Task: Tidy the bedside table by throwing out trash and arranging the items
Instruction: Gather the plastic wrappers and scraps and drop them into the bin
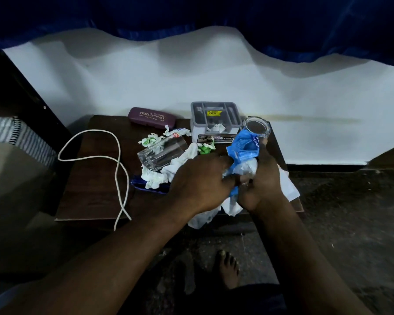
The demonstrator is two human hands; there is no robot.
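Observation:
Over the front right of the dark wooden bedside table (93, 196), my left hand (198, 185) and my right hand (262, 183) both grip a crumpled blue plastic wrapper (245, 151) bundled with clear plastic. White tissue (232, 206) hangs below my hands. A clear drinking glass (162, 153) lies on its side among crumpled white and green paper scraps (157, 176). An upright empty glass (257, 127) stands just behind the wrapper. A maroon spectacle case (151, 117) lies at the back.
A grey lidded organiser box (215, 120) with a paper scrap stands at the back. A white cable (116, 164) loops over the table's left half. A bed with striped cloth (14, 137) is to the left. My bare foot (229, 269) is on the dark floor below.

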